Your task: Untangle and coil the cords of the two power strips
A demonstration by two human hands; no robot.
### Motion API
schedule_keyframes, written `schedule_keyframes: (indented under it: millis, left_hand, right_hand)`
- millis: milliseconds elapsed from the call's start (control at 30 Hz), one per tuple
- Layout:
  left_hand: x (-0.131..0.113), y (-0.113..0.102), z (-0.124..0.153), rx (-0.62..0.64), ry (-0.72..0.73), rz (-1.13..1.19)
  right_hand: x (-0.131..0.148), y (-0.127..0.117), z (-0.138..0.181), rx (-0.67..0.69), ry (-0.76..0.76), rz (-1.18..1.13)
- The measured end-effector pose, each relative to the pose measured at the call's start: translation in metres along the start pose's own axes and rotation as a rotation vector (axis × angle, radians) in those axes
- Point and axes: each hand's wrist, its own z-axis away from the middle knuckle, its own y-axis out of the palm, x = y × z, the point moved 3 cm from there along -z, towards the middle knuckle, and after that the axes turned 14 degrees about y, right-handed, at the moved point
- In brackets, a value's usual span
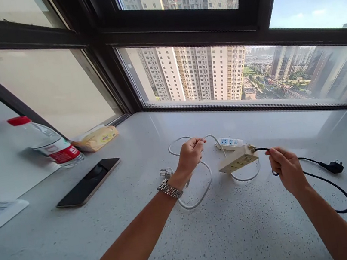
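Observation:
My left hand (191, 157), with a metal watch (169, 188) on its wrist, is closed around a white power cord (211, 178) that loops over the sill. The white cord's plug (166, 173) lies just left of that wrist. On the right, my right hand (286, 168) grips a black power cord (261, 149) close to where it enters a cream power strip (238, 159). That strip looks tilted, and a white power strip (230, 142) sits behind it. The black plug (332, 167) rests right of my right hand, beyond a loop of black cord.
A black phone (89, 182) lies at the left. Behind it are a red-capped water bottle (48, 142) and a yellow tissue pack (96, 138). Another white socket strip (0, 216) is at the far left edge. Dark window frames (184, 28) border the pale speckled sill (234, 229).

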Motion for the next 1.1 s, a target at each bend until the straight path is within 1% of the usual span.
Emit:
schedule_keyframes:
  millis: [67, 133, 200, 233, 300, 333, 367, 433, 500, 633, 733, 800, 900, 1100]
  left_hand:
    - [0.005, 0.007, 0.007, 0.064, 0.086, -0.103]
    - [0.008, 0.019, 0.017, 0.146, 0.22, -0.29]
    - [0.012, 0.033, 0.03, 0.267, 0.376, -0.534]
    - [0.014, 0.041, 0.037, 0.352, 0.463, -0.652]
    - [0.019, 0.055, 0.049, 0.53, 0.647, -0.844]
    - [0.022, 0.06, 0.053, 0.6, 0.727, -0.916]
    - [0.026, 0.066, 0.055, 0.65, 0.79, -0.972]
    - [0.034, 0.076, 0.052, 0.721, 0.85, -1.039]
    - [0.042, 0.089, 0.04, 0.806, 0.851, -1.043]
    - [0.059, 0.115, 0.008, 0.978, 0.813, -0.995]
    - [0.07, 0.123, -0.013, 1.045, 0.776, -0.984]
    - [0.077, 0.121, -0.026, 1.041, 0.718, -1.004]
    - [0.086, 0.112, -0.04, 0.998, 0.613, -1.05]
    - [0.087, 0.108, -0.041, 0.823, 0.645, -1.099]
  right_hand:
    - [0.011, -0.031, 0.003, -0.043, 0.017, -0.214]
    - [0.019, -0.061, 0.006, -0.101, 0.008, -0.393]
    - [0.024, -0.087, 0.009, -0.182, -0.027, -0.521]
    - [0.025, -0.098, 0.01, -0.226, -0.048, -0.561]
    - [0.022, -0.114, 0.011, -0.308, -0.075, -0.594]
    - [0.019, -0.118, 0.01, -0.341, -0.076, -0.593]
    - [0.016, -0.121, 0.01, -0.369, -0.074, -0.586]
    - [0.008, -0.12, 0.007, -0.413, -0.078, -0.563]
    - [0.002, -0.117, 0.004, -0.445, -0.102, -0.524]
    - [-0.008, -0.11, 0.001, -0.49, -0.147, -0.388]
    - [-0.017, -0.108, 0.003, -0.511, -0.146, -0.315]
    - [-0.023, -0.104, 0.005, -0.493, -0.139, -0.273]
    - [-0.029, -0.096, 0.008, -0.457, -0.13, -0.195]
    - [-0.037, -0.084, 0.011, -0.466, -0.11, -0.082]
